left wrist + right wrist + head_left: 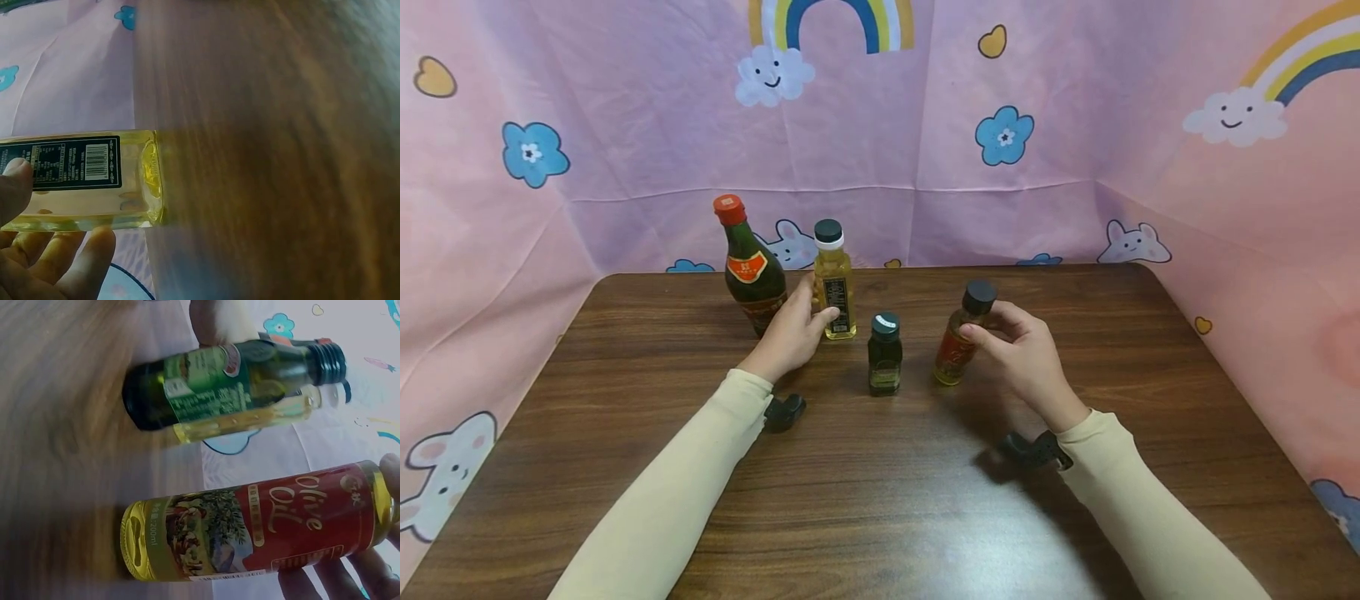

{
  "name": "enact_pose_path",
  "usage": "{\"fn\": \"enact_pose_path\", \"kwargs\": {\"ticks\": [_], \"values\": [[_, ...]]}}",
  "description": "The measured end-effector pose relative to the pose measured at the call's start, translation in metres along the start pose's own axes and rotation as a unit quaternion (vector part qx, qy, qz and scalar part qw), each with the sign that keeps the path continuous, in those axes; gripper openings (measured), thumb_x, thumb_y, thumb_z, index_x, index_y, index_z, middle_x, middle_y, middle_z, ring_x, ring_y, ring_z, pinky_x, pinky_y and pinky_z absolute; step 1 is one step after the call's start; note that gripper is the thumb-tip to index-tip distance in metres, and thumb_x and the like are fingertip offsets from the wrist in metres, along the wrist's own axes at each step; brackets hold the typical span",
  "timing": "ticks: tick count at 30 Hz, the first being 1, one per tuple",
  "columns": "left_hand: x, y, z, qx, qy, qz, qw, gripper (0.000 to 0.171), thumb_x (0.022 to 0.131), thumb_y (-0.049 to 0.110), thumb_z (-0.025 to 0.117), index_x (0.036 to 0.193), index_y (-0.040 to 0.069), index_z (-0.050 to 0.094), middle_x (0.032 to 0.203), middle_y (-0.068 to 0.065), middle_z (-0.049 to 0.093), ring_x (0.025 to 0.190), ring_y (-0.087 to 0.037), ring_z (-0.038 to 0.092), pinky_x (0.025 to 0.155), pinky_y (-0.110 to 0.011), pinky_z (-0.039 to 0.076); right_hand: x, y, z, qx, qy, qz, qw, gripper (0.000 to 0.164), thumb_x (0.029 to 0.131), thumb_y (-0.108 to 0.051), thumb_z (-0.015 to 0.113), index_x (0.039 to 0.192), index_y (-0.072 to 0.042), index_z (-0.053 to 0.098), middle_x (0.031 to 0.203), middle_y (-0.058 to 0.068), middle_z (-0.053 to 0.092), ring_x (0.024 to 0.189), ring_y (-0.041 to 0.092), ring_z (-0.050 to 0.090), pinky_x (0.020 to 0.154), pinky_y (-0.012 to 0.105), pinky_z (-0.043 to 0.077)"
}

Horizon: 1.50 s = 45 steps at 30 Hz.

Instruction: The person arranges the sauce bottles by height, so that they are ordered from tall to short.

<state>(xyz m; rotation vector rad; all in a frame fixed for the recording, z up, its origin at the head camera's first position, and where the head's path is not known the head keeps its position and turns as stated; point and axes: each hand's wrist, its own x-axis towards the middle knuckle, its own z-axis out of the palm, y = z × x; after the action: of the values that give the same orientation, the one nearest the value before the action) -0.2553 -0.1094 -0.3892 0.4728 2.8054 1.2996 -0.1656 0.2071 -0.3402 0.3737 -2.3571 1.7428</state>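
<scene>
My left hand [792, 332] grips a clear bottle of yellow oil [837, 287] with a dark cap, thumb across its front. In the left wrist view, a black label with a barcode shows on this oil bottle [134, 172]. The right hand [1028, 354] holds an olive oil bottle [955, 354] by its upper part, its base tilted toward the left. Its red label reads "Olive Oil" in the right wrist view, with fingers [390, 472] around the neck end. Between the hands a small dark green bottle [885, 362] stands upright.
A tall green bottle [752, 271] with a red cap stands at the back left, partly behind my left hand. All this is over a brown wooden table [865, 492]. A pink and purple patterned cloth [880, 150] hangs along the table's back and sides.
</scene>
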Motion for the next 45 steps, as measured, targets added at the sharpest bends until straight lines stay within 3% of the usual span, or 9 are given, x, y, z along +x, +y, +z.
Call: {"fn": "enact_pose_path", "kwargs": {"ticks": [5, 11, 18, 28, 32, 39, 45], "values": [[0.0, 0.0, 0.0, 0.004, -0.003, -0.001, 1.0, 0.064, 0.099, 0.037, 0.05, 0.15, 0.016, 0.019, 0.143, -0.01, 0.037, 0.134, -0.028, 0.034, 0.105, -0.052, 0.03, 0.01, 0.014, -0.011, -0.018, 0.019, -0.01, 1.0, 0.03, 0.087, -0.02, 0.073, 0.114, -0.008, 0.067, 0.106, 0.008, 0.068, 0.1, 0.019, 0.063, 0.085, 0.029, 0.049], [0.001, -0.002, 0.001, 0.001, -0.003, 0.006, 1.0, 0.062, 0.099, 0.037, 0.05, 0.149, 0.016, 0.021, 0.141, -0.01, 0.039, 0.133, -0.027, 0.035, 0.105, -0.052, 0.03, 0.025, 0.007, -0.013, -0.056, 0.037, -0.009, 0.998, 0.032, 0.088, -0.022, 0.072, 0.115, -0.007, 0.067, 0.108, 0.01, 0.066, 0.101, 0.021, 0.061, 0.087, 0.038, 0.047], [0.002, -0.001, 0.0, 0.002, 0.001, 0.007, 1.0, 0.061, 0.098, 0.036, 0.051, 0.148, 0.015, 0.023, 0.141, -0.01, 0.04, 0.132, -0.027, 0.037, 0.105, -0.051, 0.031, 0.043, -0.015, 0.008, -0.057, 0.03, -0.021, 0.998, 0.031, 0.089, -0.014, 0.071, 0.116, -0.001, 0.065, 0.109, 0.015, 0.065, 0.103, 0.026, 0.059, 0.088, 0.04, 0.047], [0.002, -0.002, 0.001, -0.003, 0.002, 0.012, 0.9999, 0.059, 0.098, 0.034, 0.053, 0.146, 0.014, 0.025, 0.138, -0.01, 0.042, 0.13, -0.026, 0.039, 0.104, -0.05, 0.032, 0.066, -0.015, 0.041, -0.035, -0.003, -0.029, 0.999, 0.03, 0.088, -0.011, 0.071, 0.116, 0.0, 0.065, 0.106, 0.015, 0.064, 0.103, 0.027, 0.059, 0.09, 0.037, 0.048], [0.002, -0.003, 0.002, -0.003, 0.008, 0.017, 0.9998, 0.06, 0.098, 0.033, 0.054, 0.147, 0.015, 0.025, 0.138, -0.009, 0.042, 0.129, -0.026, 0.04, 0.104, -0.05, 0.032, 0.071, -0.01, 0.05, -0.026, -0.015, -0.027, 0.999, 0.03, 0.089, -0.011, 0.07, 0.116, 0.0, 0.065, 0.107, 0.015, 0.064, 0.104, 0.027, 0.059, 0.09, 0.036, 0.048], [0.0, -0.004, 0.004, -0.003, 0.008, 0.017, 0.9998, 0.064, 0.097, 0.034, 0.054, 0.15, 0.015, 0.022, 0.141, -0.01, 0.04, 0.131, -0.027, 0.039, 0.104, -0.05, 0.033, 0.085, 0.031, 0.06, 0.014, -0.026, -0.04, 0.999, 0.032, 0.087, -0.018, 0.073, 0.116, -0.006, 0.067, 0.105, 0.009, 0.066, 0.102, 0.02, 0.06, 0.091, 0.033, 0.048], [0.0, -0.004, 0.005, -0.004, 0.007, 0.015, 0.9999, 0.065, 0.097, 0.036, 0.053, 0.15, 0.016, 0.021, 0.141, -0.01, 0.04, 0.13, -0.027, 0.04, 0.103, -0.05, 0.035, 0.087, 0.027, 0.062, 0.0, -0.064, -0.019, 0.998, 0.035, 0.09, -0.026, 0.069, 0.121, -0.01, 0.065, 0.11, 0.007, 0.065, 0.105, 0.02, 0.06, 0.091, 0.035, 0.047]]}}
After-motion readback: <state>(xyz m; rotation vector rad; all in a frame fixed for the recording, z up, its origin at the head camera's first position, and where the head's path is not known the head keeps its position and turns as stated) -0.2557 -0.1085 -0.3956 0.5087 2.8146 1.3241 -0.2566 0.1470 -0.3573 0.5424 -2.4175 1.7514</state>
